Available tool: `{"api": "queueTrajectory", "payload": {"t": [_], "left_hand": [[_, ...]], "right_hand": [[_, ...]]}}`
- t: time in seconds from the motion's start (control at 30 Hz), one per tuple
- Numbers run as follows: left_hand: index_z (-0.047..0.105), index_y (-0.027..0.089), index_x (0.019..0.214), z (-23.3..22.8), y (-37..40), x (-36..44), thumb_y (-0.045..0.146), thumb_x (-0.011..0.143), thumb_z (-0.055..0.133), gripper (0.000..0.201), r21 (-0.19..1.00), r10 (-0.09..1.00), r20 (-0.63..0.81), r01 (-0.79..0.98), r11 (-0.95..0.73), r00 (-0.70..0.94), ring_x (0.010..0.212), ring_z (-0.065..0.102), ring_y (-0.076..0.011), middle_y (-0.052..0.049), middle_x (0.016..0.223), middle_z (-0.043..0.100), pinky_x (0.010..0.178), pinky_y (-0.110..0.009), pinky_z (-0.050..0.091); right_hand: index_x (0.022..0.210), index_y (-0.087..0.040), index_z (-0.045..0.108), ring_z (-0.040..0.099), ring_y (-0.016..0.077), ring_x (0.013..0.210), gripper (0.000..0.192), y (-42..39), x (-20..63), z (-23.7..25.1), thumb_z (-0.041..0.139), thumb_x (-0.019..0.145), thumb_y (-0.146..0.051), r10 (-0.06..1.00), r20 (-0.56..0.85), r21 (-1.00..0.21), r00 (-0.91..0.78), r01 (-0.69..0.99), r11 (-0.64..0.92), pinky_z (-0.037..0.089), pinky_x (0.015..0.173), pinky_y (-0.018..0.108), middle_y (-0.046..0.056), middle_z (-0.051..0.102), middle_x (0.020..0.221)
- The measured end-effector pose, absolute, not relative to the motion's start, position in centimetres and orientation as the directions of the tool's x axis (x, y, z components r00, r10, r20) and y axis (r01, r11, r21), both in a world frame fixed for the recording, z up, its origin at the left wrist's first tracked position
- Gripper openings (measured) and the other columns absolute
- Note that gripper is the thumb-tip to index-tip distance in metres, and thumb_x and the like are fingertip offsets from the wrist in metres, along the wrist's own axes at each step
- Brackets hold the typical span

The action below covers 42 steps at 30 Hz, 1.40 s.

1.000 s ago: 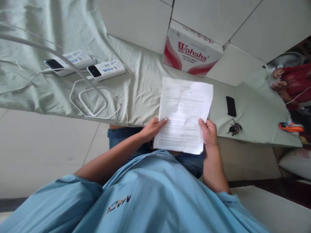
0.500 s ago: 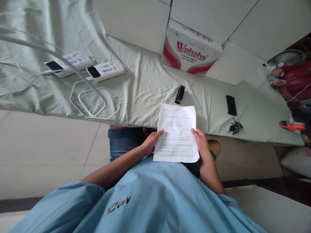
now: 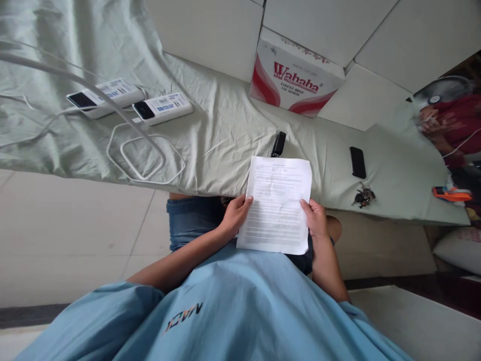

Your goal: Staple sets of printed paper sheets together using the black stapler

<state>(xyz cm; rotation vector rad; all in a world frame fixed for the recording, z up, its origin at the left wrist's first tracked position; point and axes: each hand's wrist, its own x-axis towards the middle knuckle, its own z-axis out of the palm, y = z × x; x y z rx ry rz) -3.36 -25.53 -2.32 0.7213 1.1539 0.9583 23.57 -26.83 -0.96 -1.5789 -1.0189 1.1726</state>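
A printed sheet of white paper (image 3: 277, 205) is held over my lap, its far edge reaching above the cloth-covered table. My left hand (image 3: 236, 214) pinches the sheet's left edge, thumb on top. On the opposite edge, my right hand (image 3: 314, 218) grips it the same way; the fingers of both hands are mostly hidden beneath. Whether more sheets lie under the top one, I cannot tell. Just beyond the paper's far edge lies a small black stapler-like object (image 3: 278, 144), its near end close to the sheet.
Two white power banks (image 3: 163, 109) with cables (image 3: 145, 170) lie at left on the green cloth (image 3: 218, 145). A Wahaha carton (image 3: 295, 82) stands behind. To the right are a black phone (image 3: 357, 162), keys (image 3: 364, 196) and an orange object (image 3: 452, 194). Another person's hands (image 3: 432, 120) show far right.
The paper has shifted slightly right and flattened, its far edge now closer to the black object. My right hand has moved a little right with it. The other person's hands have moved.
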Motion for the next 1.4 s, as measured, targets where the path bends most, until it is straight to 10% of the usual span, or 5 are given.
{"api": "queueTrajectory", "payload": {"t": [0.47, 1.4], "left_hand": [[0.067, 0.018, 0.091, 0.1, -19.5, -2.6, 0.071, 0.090, 0.066, 0.053, 0.923, 0.978, -0.183, -0.327, 0.205, 0.096, 0.084, 0.072, -0.0248, -0.006, 0.081, 0.074, 0.071, -0.031, 0.052], [0.072, 0.017, 0.085, 0.6, -20.7, -2.0, 0.068, 0.084, 0.076, 0.051, 0.828, 0.923, -0.302, -0.414, 0.378, 0.238, 0.066, 0.069, -0.0215, -0.005, 0.068, 0.072, 0.059, -0.030, 0.052]], "right_hand": [[0.106, -0.024, 0.081, 0.076, 0.0261, 0.096, 0.040, -27.9, 23.4, 1.5, 0.076, 0.088, -0.060, 0.971, -0.112, -0.976, 0.211, 0.161, -0.147, 0.060, 0.090, 0.039, 0.005, 0.083, 0.103], [0.096, -0.021, 0.075, 0.075, 0.0229, 0.084, 0.047, -21.2, 24.9, 1.9, 0.080, 0.080, -0.065, 0.944, -0.053, -0.994, 0.325, 0.072, -0.081, 0.060, 0.080, 0.036, 0.003, 0.079, 0.084]]}}
